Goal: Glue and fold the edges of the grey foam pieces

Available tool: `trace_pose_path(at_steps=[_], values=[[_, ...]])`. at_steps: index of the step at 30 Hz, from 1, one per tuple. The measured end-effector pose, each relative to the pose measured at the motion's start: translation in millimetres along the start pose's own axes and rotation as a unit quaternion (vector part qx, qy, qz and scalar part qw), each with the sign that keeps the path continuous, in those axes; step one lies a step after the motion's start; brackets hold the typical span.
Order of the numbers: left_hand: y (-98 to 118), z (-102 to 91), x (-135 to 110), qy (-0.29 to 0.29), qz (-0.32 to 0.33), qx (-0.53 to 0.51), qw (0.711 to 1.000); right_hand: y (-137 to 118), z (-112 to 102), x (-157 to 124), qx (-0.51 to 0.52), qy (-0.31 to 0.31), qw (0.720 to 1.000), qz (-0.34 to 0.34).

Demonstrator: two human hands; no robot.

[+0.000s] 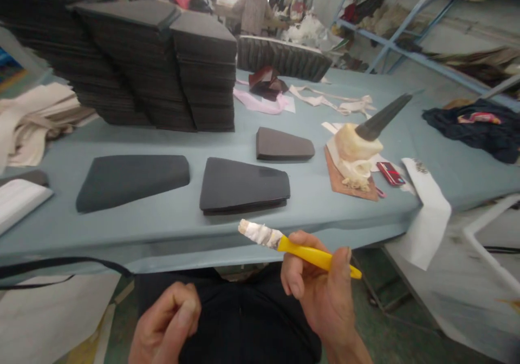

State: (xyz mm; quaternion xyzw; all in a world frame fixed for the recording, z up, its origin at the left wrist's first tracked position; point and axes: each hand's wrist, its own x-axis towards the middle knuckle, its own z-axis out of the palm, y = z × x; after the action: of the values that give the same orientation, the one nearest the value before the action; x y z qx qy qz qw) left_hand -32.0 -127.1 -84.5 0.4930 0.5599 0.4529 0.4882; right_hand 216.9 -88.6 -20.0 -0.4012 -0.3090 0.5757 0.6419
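In the head view my right hand (320, 293) holds a yellow-handled brush (311, 254) between thumb and fingers. Its end points left and is coated in something white, just in front of the table edge. My left hand (168, 320) is curled closed over my lap, and nothing shows in it. On the table before me lies a small stack of dark tapered pieces (244, 185). One more dark tapered piece (136, 180) lies flat to its left. Behind them rests a smaller brownish-grey stack (284, 143).
Tall stacks of dark pieces (142, 66) stand at the back left. To the right, a glue-crusted container (353, 144) with a dark cone sits on a brown board (333, 177), beside a red box (390, 173). A white strip (430, 207) hangs over the edge. A person (254, 9) is in the background.
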Motion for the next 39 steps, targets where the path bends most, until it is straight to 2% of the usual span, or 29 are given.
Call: trace_pose_path(at_steps=[1, 3, 6, 9, 13, 17, 19, 23, 26, 30, 35, 39], values=[[11.2, 10.3, 13.5, -0.006, 0.017, 0.009, 1.000, -1.3, -1.0, 1.1, 0.001, 0.013, 1.000, -0.003], [28.4, 28.0, 36.5, 0.021, 0.049, 0.020, 0.998, -3.7, -2.8, 3.1, 0.003, 0.035, 0.999, -0.004], [39.0, 41.2, 62.3, 0.060, 0.092, 0.031, 0.993, -6.5, -5.0, 6.7, -0.008, 0.053, 0.999, 0.001], [37.3, 38.6, 83.0, 0.112, 0.153, 0.101, 0.977, -7.2, -8.0, 11.8, -0.033, 0.081, 0.996, -0.011], [35.0, 28.6, 108.7, 0.179, 0.255, 0.194, 0.930, -5.9, -12.1, 21.7, -0.068, 0.097, 0.993, -0.017], [43.8, 29.2, 131.8, 0.183, 0.345, 0.255, 0.885, -12.0, -10.9, 39.2, -0.085, 0.102, 0.990, -0.055], [51.9, 33.2, 142.2, 0.178, 0.355, 0.266, 0.878, -18.8, -9.3, 51.4, -0.102, 0.103, 0.986, -0.086], [75.6, 40.7, 165.2, 0.160, 0.328, 0.259, 0.894, -31.6, -11.0, 79.5, -0.126, 0.141, 0.970, -0.152], [101.9, 45.6, 189.7, 0.134, 0.290, 0.252, 0.913, -37.1, -17.8, 101.1, -0.145, 0.167, 0.958, -0.180], [143.6, 60.1, 236.0, 0.062, 0.270, 0.243, 0.930, -43.5, -28.1, 128.6, -0.186, 0.175, 0.946, -0.202], [186.0, 103.3, 313.9, -0.015, 0.271, 0.237, 0.933, -51.0, -38.3, 164.2, -0.214, 0.164, 0.941, -0.205], [198.2, 145.0, 377.4, -0.098, 0.260, 0.261, 0.925, -52.0, -48.4, 195.1, -0.197, 0.166, 0.942, -0.216]])
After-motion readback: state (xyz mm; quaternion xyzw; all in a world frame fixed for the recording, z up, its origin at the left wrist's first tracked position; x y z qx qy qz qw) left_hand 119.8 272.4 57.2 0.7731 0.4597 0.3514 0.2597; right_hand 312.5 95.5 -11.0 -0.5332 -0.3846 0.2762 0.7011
